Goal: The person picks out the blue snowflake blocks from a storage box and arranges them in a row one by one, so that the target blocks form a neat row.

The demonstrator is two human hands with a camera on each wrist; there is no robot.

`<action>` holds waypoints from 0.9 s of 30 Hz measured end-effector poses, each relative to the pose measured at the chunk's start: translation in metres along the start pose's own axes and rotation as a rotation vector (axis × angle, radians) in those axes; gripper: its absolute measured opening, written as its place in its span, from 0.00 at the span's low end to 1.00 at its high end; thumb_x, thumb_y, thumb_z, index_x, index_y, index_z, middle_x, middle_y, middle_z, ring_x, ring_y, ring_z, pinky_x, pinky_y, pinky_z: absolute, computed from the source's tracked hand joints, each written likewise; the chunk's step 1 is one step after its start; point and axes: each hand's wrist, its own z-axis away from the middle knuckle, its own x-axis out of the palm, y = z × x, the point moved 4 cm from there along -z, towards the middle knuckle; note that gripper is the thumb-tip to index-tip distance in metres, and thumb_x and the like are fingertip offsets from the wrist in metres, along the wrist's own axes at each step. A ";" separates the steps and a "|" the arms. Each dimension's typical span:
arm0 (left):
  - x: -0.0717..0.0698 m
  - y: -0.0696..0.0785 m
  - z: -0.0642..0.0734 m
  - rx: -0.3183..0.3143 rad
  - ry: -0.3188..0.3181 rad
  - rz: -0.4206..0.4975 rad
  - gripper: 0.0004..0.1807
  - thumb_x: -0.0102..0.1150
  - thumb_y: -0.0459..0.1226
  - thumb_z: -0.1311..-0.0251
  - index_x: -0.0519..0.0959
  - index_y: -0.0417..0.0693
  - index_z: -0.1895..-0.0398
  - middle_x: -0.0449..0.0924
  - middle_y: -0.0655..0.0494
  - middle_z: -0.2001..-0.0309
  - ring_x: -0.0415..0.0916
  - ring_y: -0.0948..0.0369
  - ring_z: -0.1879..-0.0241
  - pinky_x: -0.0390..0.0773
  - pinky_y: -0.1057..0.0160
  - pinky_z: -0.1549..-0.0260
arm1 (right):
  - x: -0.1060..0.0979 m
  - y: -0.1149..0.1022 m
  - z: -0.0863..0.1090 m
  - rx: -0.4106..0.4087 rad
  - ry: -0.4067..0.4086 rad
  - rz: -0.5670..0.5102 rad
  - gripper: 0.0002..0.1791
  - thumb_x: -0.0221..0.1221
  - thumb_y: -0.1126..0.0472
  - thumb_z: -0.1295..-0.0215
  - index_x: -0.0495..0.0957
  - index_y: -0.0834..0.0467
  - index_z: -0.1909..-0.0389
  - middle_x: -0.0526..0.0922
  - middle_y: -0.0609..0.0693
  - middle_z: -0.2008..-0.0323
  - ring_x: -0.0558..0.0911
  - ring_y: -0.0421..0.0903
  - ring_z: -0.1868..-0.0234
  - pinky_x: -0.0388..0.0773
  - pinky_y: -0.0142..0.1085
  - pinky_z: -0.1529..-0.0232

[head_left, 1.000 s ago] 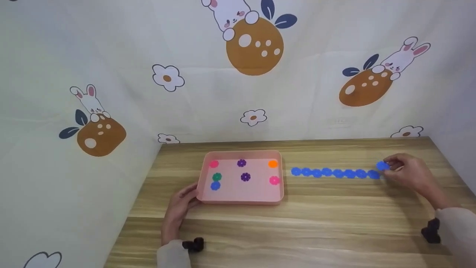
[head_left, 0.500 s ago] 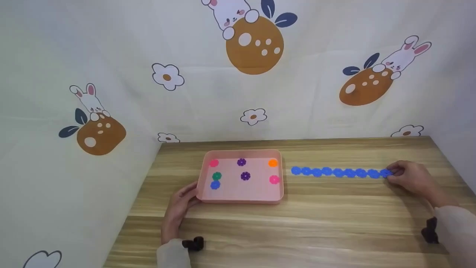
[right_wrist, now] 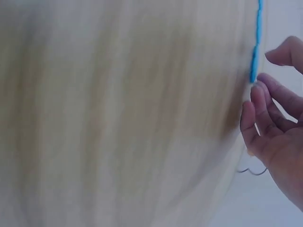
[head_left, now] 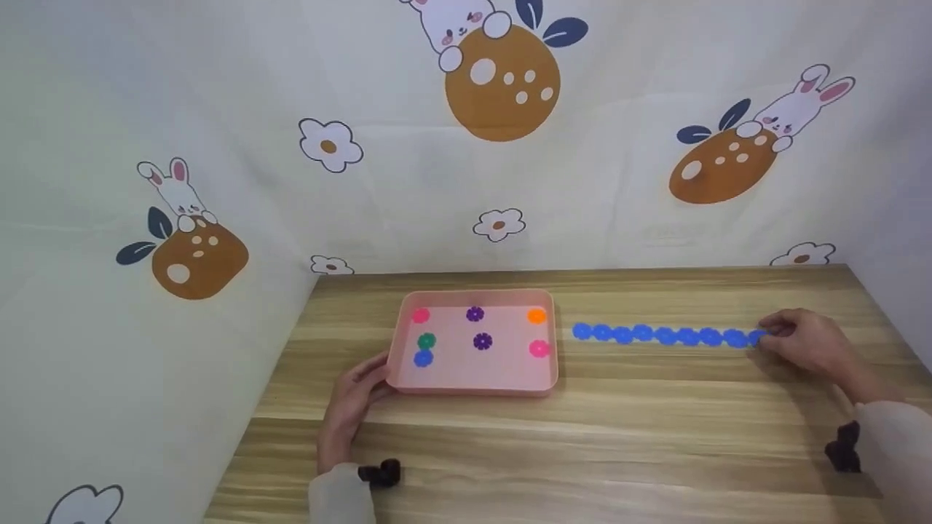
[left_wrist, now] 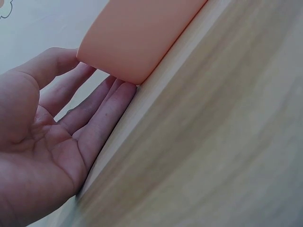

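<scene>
A row of several blue plastic snowflake discs stretches across the table to the right of a shallow pink tray. My right hand is at the row's right end, partly covering the last disc. In the right wrist view, its thumb stands apart from that disc while the fingertips are close to the disc's edge. My left hand rests against the tray's near left corner. The left wrist view shows its fingers extended, tips touching the tray wall.
Inside the tray lie loose discs: purple, pink, orange, green and blue, among others. Behind the wooden table hangs a printed cloth. Black wrist devices are on both sleeves.
The right hand has lowered the last blue disc from above the row onto its right end, and its thumb now stands off it. The left hand and tray hold still.
</scene>
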 end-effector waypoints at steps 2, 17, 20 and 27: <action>0.000 0.000 0.000 -0.005 0.001 -0.003 0.22 0.56 0.40 0.29 0.75 0.48 0.34 0.75 0.44 0.33 0.81 0.52 0.41 0.83 0.58 0.43 | -0.003 -0.010 -0.001 0.003 0.034 -0.013 0.23 0.62 0.56 0.36 0.80 0.71 0.50 0.85 0.66 0.58 0.83 0.52 0.60 0.74 0.26 0.67; 0.003 0.001 -0.002 0.018 0.006 0.044 0.23 0.60 0.37 0.32 0.76 0.41 0.35 0.77 0.38 0.36 0.83 0.53 0.46 0.86 0.59 0.49 | -0.013 -0.131 -0.009 -0.110 0.171 -0.266 0.24 0.61 0.46 0.31 0.80 0.58 0.43 0.84 0.58 0.51 0.77 0.33 0.59 0.79 0.23 0.66; 0.002 0.001 -0.002 0.012 0.007 0.028 0.22 0.60 0.39 0.31 0.77 0.45 0.35 0.78 0.41 0.36 0.83 0.54 0.46 0.86 0.59 0.48 | -0.010 -0.155 -0.013 -0.143 0.151 -0.315 0.22 0.61 0.47 0.31 0.80 0.57 0.43 0.84 0.56 0.52 0.77 0.29 0.60 0.79 0.22 0.64; 0.001 -0.001 -0.001 0.003 0.012 0.017 0.22 0.59 0.40 0.30 0.77 0.48 0.35 0.77 0.43 0.35 0.83 0.53 0.44 0.85 0.58 0.46 | 0.008 -0.208 -0.023 -0.220 0.086 -0.422 0.21 0.62 0.50 0.31 0.81 0.58 0.44 0.85 0.57 0.54 0.81 0.32 0.62 0.80 0.22 0.61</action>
